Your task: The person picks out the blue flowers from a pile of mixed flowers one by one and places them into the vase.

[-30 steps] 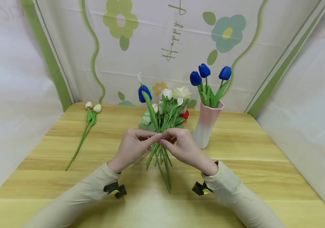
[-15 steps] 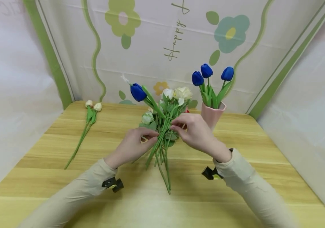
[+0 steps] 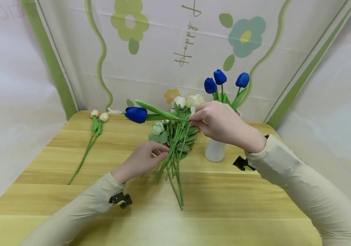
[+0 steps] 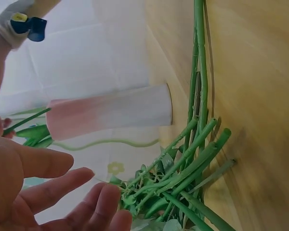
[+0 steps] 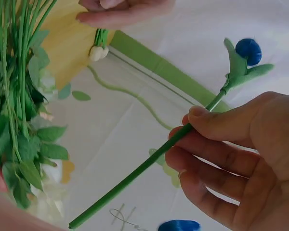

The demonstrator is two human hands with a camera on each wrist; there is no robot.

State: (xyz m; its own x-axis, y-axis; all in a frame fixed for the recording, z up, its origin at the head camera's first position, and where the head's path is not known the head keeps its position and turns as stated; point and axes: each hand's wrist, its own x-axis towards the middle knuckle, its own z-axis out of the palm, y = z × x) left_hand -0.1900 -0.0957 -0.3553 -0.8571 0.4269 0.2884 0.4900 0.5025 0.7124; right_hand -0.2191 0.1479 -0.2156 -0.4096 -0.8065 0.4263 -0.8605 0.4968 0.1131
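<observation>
My right hand pinches the green stem of a blue tulip between thumb and fingers. The tulip is tilted sideways above the bunch, its head pointing left; a small white tag hangs at its tip. In the right wrist view the stem runs past the fingertips to its cut end. My left hand is beside the stems of a mixed bunch of flowers, with nothing between its fingers. Loosely bent fingers show in the left wrist view. Behind the right hand stands a pink-and-white vase, partly hidden.
Three blue tulips rise from the vase. Two cream tulips lie at the left of the wooden table. A printed cloth hangs behind the table, with more white cloth at both sides.
The right hand has drawn away from the left, rightward and up, with the blue tulip. The tulip has swung from nearly upright to lying sideways. The left hand has let go and stayed near the stems.
</observation>
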